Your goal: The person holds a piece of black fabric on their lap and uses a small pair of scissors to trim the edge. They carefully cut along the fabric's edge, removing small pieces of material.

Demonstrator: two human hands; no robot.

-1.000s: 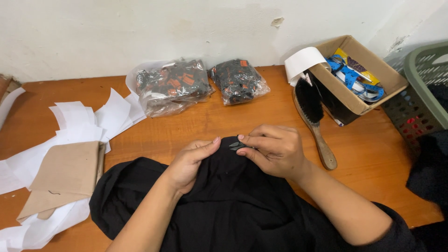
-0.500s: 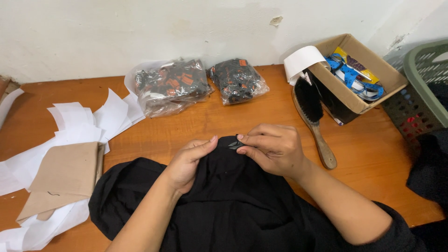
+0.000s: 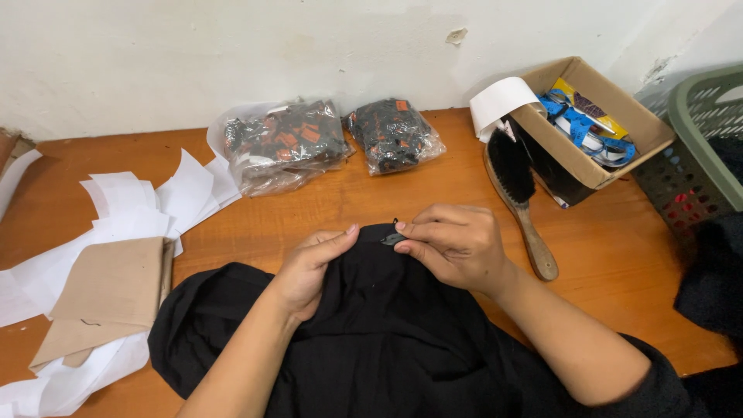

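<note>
At the near table edge, black cloth [image 3: 387, 333] lies bunched under both hands. Right hand [image 3: 457, 246] pinches a small dark tag [image 3: 391, 239] at the cloth's top fold, thumb and forefinger closed on it. Left hand [image 3: 313, 267] presses the cloth just beside the pinch, fingers curled into the fabric. Beyond the pinch: two clear bags [image 3: 282, 143] stuffed with dark bundled pieces. Right of it: brush [image 3: 518, 197], then cardboard box [image 3: 611, 166] holding blue-wrapped items. Left: white paper sheets [image 3: 124, 205].

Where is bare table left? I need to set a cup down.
Bare wood lies between the bags and the black cloth, and right of the brush before the basket. The left side is crowded with paper; both hands fill the middle.
</note>
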